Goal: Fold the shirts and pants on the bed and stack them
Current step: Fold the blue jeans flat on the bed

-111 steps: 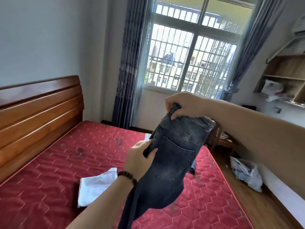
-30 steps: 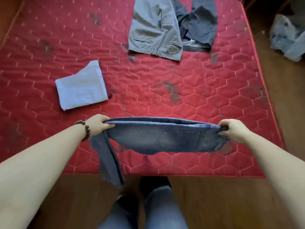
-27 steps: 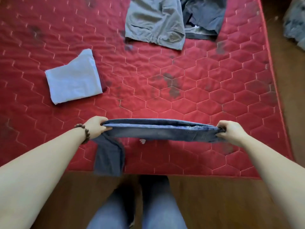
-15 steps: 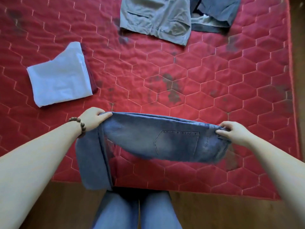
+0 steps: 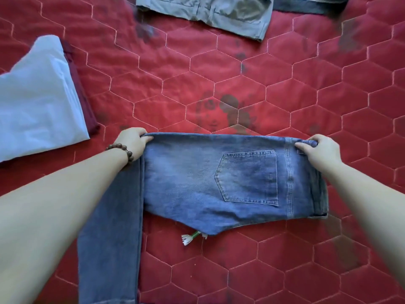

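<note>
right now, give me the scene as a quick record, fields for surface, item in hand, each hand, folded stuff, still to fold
surface: red quilted mattress
item in hand: blue jeans, back pocket up
left hand: grips the leg-side fold
right hand: grips the waistband end
folded: white shirt on a maroon garment
still to fold: grey pants, dark garment

Both arms reached forward, spread wide. Left hand (image 5: 131,141), beads at the wrist, pinched the jeans (image 5: 219,178) at one end; right hand (image 5: 317,150) gripped the waistband end.
</note>
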A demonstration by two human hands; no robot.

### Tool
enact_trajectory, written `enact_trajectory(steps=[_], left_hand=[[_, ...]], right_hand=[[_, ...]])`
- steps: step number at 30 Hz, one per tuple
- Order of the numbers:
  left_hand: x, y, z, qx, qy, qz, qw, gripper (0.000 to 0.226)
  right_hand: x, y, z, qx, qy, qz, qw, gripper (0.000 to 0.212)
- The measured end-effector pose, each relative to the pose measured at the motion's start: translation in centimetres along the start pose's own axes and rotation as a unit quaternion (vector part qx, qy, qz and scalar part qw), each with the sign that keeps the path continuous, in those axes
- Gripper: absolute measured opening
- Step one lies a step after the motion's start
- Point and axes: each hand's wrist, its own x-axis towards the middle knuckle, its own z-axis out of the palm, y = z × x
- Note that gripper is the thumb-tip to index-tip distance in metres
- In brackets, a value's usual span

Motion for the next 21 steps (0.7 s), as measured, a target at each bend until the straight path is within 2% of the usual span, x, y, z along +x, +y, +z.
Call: enact_trajectory(steps=[4, 7, 8, 10, 12, 14, 16, 21], left_hand=[[3.8, 2.3, -0.7, -0.016, 0.072, 0.01, 0.997, 0.022], [4.4, 4.8, -1.0, 0.059, 0.19, -0.012, 0.98, 0.03], [3.8, 5.7, -0.7, 0.075, 0.226, 0.003, 0.971, 0.035], [1.7, 7.7, 0.9, 0.067, 0.253, 0.118, 0.958, 0.04], [-0.9, 9.6, 4.0, 0.038, 0.206, 0.265, 0.941, 0.043], [-2.9, 10.7, 7.4, 0.087, 0.092, 0.331, 0.935, 0.051], [-3.4, 10.1, 10.1, 0.172, 0.007, 0.301, 0.938, 0.061], [-2.7, 5.7, 10.8, 0.209, 0.055, 0.2, 0.956, 0.074]], right_hand=[[2.7, -1.8, 0.1, -0.025, 0.067, 0.003, 0.997, 0.028], [2.3, -3.4, 1.1, -0.094, 0.172, -0.011, 0.981, 0.039], [1.5, -4.3, 1.8, -0.098, 0.203, -0.036, 0.974, 0.041], [-1.2, -6.4, 4.2, -0.084, 0.21, -0.123, 0.966, 0.042], [-4.6, -8.7, 7.6, -0.087, 0.166, -0.242, 0.952, 0.043], [-7.6, -10.5, 11.4, -0.115, 0.111, -0.336, 0.928, 0.049], [-9.4, -11.3, 14.3, -0.157, 0.063, -0.362, 0.917, 0.055], [-9.6, -11.1, 16.1, -0.228, 0.038, -0.299, 0.926, 0.056]])
